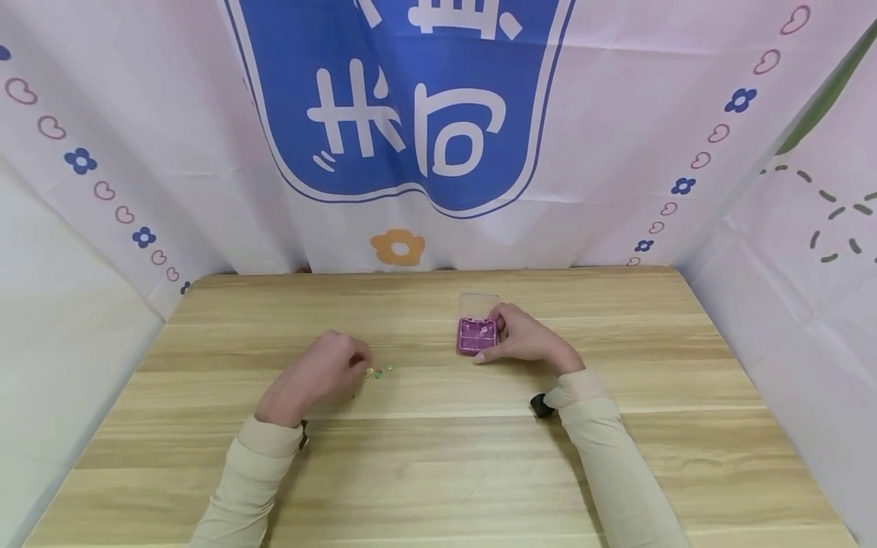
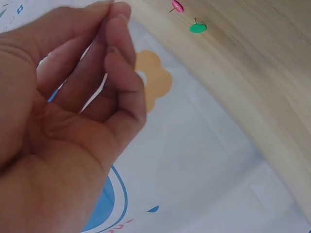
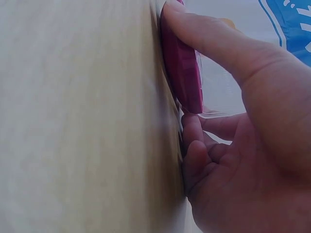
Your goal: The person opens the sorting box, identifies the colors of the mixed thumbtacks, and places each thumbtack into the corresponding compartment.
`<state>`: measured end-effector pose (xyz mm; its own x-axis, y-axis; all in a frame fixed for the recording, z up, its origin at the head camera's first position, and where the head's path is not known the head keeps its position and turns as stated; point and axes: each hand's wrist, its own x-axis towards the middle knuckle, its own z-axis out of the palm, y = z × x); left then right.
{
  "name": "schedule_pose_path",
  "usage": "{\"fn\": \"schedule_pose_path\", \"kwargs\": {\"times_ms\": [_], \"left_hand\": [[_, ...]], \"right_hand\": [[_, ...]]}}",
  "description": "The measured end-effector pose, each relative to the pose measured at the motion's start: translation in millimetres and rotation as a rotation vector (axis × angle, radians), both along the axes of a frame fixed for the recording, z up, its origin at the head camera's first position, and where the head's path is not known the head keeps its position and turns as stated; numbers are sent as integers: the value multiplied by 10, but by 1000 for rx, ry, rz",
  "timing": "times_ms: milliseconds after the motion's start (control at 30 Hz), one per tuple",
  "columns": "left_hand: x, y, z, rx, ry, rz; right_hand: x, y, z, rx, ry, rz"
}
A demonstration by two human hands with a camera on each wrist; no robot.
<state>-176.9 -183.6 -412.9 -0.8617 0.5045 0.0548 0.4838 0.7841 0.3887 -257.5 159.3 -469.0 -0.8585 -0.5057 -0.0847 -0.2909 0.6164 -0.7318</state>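
Neighbouring a squarish box (image 1: 477, 346) lie round-headed pushpins (image 2: 198, 28).

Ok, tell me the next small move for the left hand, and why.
Probably move the left hand over to the purple box. It makes a pinch near the pink pushpin and green pushpin, though I can't tell whether its grip holds a pin; the move assumes so. The box's clear lid is open, and the right hand holds the box.

Box (image 1: 469, 347) smooth plastic (lid (image 1: 477, 306) clear); thumbtacks (image 2: 198, 28) plastic-headed, metal-pinned; tabletop (image 1: 438, 457) wood-grained, smooth; backdrop (image 1: 617, 129) creased cloth.
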Motion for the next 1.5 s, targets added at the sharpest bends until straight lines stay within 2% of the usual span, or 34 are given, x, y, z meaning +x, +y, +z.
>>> {"fn": "schedule_pose_path", "kwargs": {"times_ms": [200, 567, 900, 1100, 1333, 1500], "left_hand": [[-39, 9, -16, 13, 53, -28], [-90, 72, 6, 45, 106, -24], [-183, 198, 35, 42, 122, -38], [-224, 341, 67, 63, 116, -64], [-301, 610, 118, 48, 137, -108], [-378, 790, 93, 41, 116, -138]], "right_hand": [[15, 17, 3, 3, 4, -5], [21, 8, -7, 6, 2, -9], [30, 0, 20, 7, 3, -6], [27, -6, 19, -1, 3, -1], [9, -6, -2, -13, 2, -12], [14, -3, -9, -17, -13, -12]]}}
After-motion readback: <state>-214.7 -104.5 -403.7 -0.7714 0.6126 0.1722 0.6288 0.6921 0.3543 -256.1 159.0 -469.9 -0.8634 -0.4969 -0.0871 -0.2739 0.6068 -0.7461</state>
